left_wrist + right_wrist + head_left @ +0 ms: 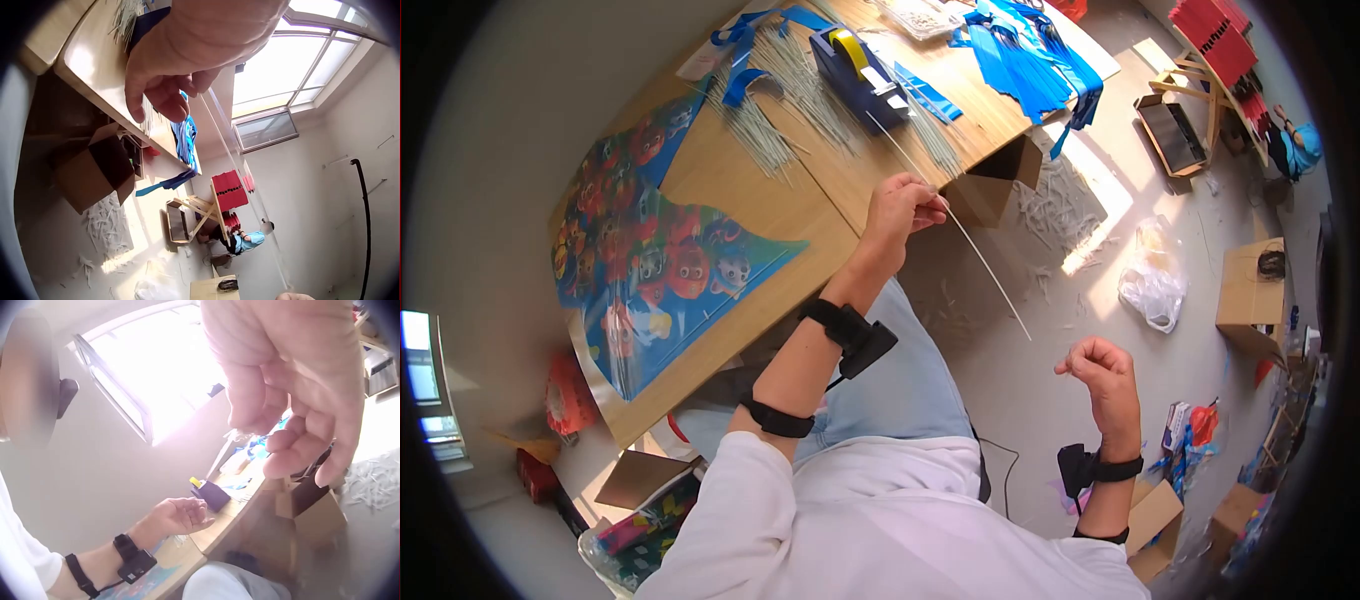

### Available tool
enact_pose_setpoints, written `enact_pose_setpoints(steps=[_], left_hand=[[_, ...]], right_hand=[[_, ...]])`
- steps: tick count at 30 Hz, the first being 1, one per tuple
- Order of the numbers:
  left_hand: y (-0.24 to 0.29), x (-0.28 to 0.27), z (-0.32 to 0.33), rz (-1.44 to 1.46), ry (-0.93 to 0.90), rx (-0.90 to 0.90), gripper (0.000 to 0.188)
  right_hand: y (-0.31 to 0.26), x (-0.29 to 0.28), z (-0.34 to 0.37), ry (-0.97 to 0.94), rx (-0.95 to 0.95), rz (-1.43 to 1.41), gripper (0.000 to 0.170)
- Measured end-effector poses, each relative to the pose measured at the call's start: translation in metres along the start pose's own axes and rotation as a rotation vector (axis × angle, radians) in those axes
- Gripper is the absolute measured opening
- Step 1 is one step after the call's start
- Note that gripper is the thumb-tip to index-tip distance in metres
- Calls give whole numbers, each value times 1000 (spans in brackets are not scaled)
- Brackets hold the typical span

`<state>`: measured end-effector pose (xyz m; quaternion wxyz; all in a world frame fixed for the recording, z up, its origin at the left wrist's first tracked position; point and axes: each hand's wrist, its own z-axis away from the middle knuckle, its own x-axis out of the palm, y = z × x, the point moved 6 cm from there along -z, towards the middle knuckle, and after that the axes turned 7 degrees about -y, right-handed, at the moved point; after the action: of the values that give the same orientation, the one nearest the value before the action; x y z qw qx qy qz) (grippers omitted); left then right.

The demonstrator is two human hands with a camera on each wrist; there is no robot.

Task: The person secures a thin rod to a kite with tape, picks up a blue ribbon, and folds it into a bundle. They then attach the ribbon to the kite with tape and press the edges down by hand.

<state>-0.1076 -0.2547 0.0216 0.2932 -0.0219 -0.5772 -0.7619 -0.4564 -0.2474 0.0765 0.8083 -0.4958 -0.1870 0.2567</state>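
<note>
Above the table edge my left hand (903, 215) pinches a thin white stick (985, 262), which slants from the dark blue tape dispenser (855, 85) down toward my right side. In the left wrist view a pale, partly see-through length (228, 134) runs from these fingers toward the lower right. My right hand (1103, 380) is held out over the floor, apart from the stick's lower end in the head view. Its thumb and forefinger meet on a small whitish scrap (236, 434); the other fingers curl loosely.
Bundles of pale sticks (755, 130) and blue ribbons (1015, 60) lie on the table (800, 215), beside a printed plastic sheet (670, 270). Below stand an open carton (990, 190) and a heap of white strips (1060, 205). A white plastic bag (1152, 280) lies on the floor.
</note>
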Motion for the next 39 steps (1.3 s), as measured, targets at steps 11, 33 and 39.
enact_pose_setpoints(steps=[11, 33, 39], left_hand=[[-12, 33, 15, -104, -38, -20, 8], [5, -34, 10, -148, 50, -44, 6], [63, -137, -31, -329, 311, -12, 8]], right_hand=[[23, -1, -6, -74, 57, -81, 8], [46, -4, -19, -63, 126, -125, 11], [60, -7, -33, -29, 206, -124, 10]])
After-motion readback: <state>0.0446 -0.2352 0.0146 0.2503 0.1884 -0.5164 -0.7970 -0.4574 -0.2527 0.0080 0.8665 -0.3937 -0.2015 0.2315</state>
